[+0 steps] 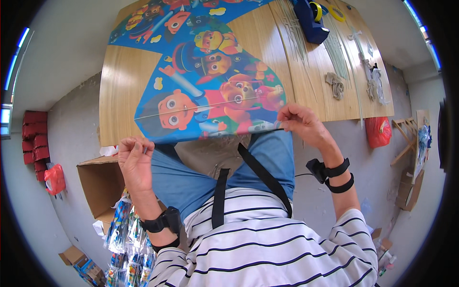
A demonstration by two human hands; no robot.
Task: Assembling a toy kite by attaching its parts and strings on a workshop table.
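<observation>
A blue kite sail (205,103) printed with cartoon dogs and a child lies over the near edge of the wooden table (125,79). A thin pale rod (191,107) runs across it from side to side. My left hand (136,160) is closed in a pinch at the sail's near left corner, just off the table edge. On the right, my right hand (306,123) pinches the near right end of the same edge between thumb and fingers. The edge stretches between both hands above my lap.
Another printed sail (148,21) lies farther back. A blue tape dispenser (311,21), thin rods (336,55) and a crumpled grey cloth (334,85) are at the table's right. A cardboard box (100,184) and shiny packages (125,229) stand left of me; a red bag (378,131) is right.
</observation>
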